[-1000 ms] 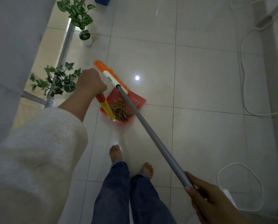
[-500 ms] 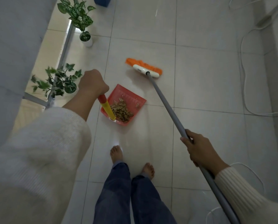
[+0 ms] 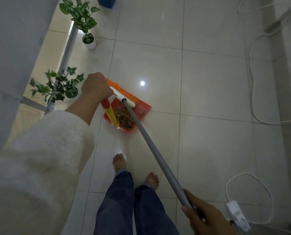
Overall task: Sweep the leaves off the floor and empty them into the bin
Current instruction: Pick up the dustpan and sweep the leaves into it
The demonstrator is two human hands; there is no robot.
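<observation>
My left hand (image 3: 96, 85) is closed around the top of the red-and-yellow dustpan handle (image 3: 110, 112). My right hand (image 3: 204, 216) is clamped on the lower end of the grey broom pole (image 3: 151, 148).

The red dustpan (image 3: 142, 108) rests on the tiled floor (image 3: 209, 82) ahead of my bare feet (image 3: 119, 162). The dry brown leaves (image 3: 123, 118) lie heaped inside it, toward its rear wall. The broom head (image 3: 122, 96), white bar with orange bristles, sits across the pan's open front edge.

Surroundings: two potted plants stand to the left, the ivy plant (image 3: 58, 84) just beside my left hand and the variegated plant (image 3: 83, 19) farther off by a metal frame (image 3: 65, 53). A blue object (image 3: 107, 1) is cut off at the top edge. White cables (image 3: 253, 73) run along the floor's right side, and a white power strip (image 3: 237, 216) lies near my right hand.

Change from half a second ago: the broom head was on the open floor beyond the pan; it is now drawn back against the pan. My right hand has slid from mid-pole to the pole's end. The dustpan has not moved.
</observation>
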